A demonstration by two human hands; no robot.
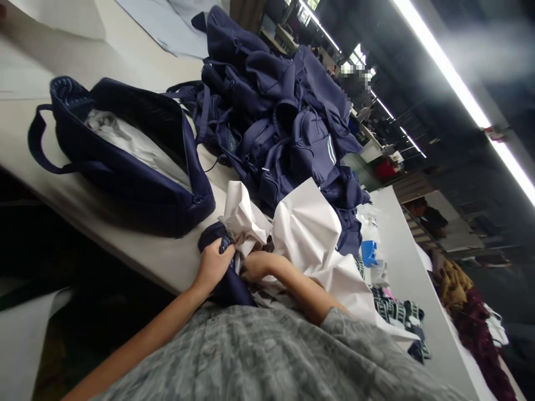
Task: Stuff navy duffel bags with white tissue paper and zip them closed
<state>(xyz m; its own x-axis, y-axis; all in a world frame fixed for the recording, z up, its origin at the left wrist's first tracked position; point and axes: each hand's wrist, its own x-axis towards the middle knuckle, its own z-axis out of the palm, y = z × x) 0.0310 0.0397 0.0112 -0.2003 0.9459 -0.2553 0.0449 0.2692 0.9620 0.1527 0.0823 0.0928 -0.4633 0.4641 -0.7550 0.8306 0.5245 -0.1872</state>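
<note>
My left hand is closed on the edge of a small navy bag close to my body, its patterned lining showing. White paper, crumpled and loosely spread, sticks out of this bag and lies to its right. My right hand reaches into the bag's opening beside the paper; its fingers are curled and partly hidden, so what they hold cannot be made out. To the left, a larger navy bag lies unzipped with crumpled white paper inside.
A big heap of navy bags covers the table beyond my hands. Rolled patterned straps and a blue object with clear plastic lie at the right. White sheets rest at the far left. The table's edge runs along the left.
</note>
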